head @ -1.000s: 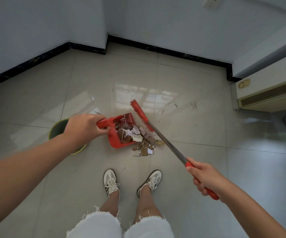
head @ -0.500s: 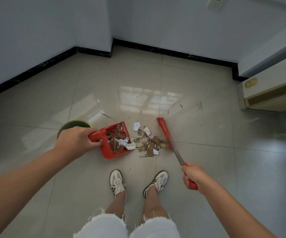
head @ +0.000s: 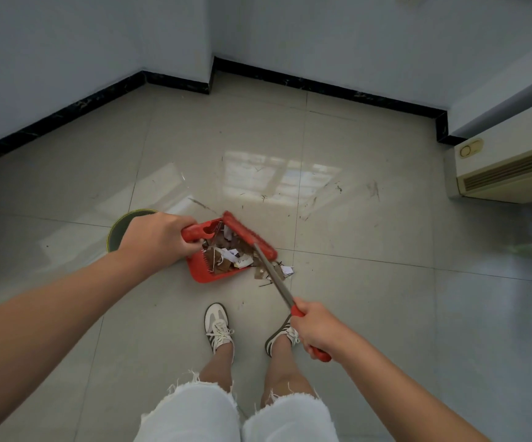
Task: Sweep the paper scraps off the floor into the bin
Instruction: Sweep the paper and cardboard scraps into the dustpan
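Head view, looking down past white frayed shorts (head: 236, 416) and two white sneakers (head: 219, 330) on pale floor tiles (head: 369, 298).

Left hand (head: 156, 239) wrapped tight around the handle of a red dustpan (head: 208, 271), pan flat on the tile just ahead of the feet. Inside the pan: a heap of brown and white paper scraps (head: 226, 258). A few stray scraps (head: 277, 271) lying on the floor just outside the pan's open edge, to its right.

Right hand (head: 320, 331) clenched on the red grip of a broom (head: 248, 236), metal shaft slanting up and left, red head set across the mouth of the pan, touching the heap.

Green bin (head: 121, 228) standing just left of the pan, mostly hidden behind the left wrist. Cream floor heater (head: 510, 173) well apart at the right wall; black skirting (head: 322, 86) along the walls.
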`<state>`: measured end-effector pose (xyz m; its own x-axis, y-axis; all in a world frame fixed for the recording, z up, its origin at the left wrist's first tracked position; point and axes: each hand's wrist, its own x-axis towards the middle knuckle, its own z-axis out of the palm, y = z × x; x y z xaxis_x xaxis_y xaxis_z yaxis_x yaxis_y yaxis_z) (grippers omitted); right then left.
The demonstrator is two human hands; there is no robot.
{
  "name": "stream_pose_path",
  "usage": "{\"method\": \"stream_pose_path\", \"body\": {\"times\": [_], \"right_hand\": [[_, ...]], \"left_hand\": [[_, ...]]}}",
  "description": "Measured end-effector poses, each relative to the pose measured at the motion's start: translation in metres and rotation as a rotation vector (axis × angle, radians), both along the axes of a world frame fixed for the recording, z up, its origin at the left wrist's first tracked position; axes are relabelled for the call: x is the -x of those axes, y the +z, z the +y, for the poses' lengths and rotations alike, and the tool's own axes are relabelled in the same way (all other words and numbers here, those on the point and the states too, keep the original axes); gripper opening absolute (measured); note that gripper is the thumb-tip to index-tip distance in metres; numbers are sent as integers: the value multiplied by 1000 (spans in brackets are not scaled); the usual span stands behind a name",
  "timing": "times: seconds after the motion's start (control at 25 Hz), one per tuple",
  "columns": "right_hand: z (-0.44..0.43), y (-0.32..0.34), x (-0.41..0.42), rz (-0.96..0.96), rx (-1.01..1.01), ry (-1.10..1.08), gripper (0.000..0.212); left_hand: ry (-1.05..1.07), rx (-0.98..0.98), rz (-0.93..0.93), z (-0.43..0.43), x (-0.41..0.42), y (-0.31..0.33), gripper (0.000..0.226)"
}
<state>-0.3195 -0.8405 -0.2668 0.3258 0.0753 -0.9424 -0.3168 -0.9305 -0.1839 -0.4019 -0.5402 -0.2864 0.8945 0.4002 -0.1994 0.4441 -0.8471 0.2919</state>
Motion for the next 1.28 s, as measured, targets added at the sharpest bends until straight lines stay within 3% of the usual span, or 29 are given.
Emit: {"method": "stream_pose_path", "body": {"times": [0.4,0.6,0.8,0.92,1.08,1.28], "right_hand": [[-61,75,-45,-18,-68,-202,45],[-32,33,-36,-99,-18,-142,41],[5,1,7,-15,-1,86,37],[1,20,23,45,-21,115,34],[-21,59,8,57,-24,160,48],[-40,84,-1,-71,-12,149,47]], "left_hand": [[81,21,-63,9,67,4,21],[108,61,-113,-13,84,-2,34],[96,26,-71,-22,76,-9,29],[93,17,-42,-12,69,-9,26],[142,62,-17,7,68,-6,24],[167,94,-8,1,74,1,25]]}}
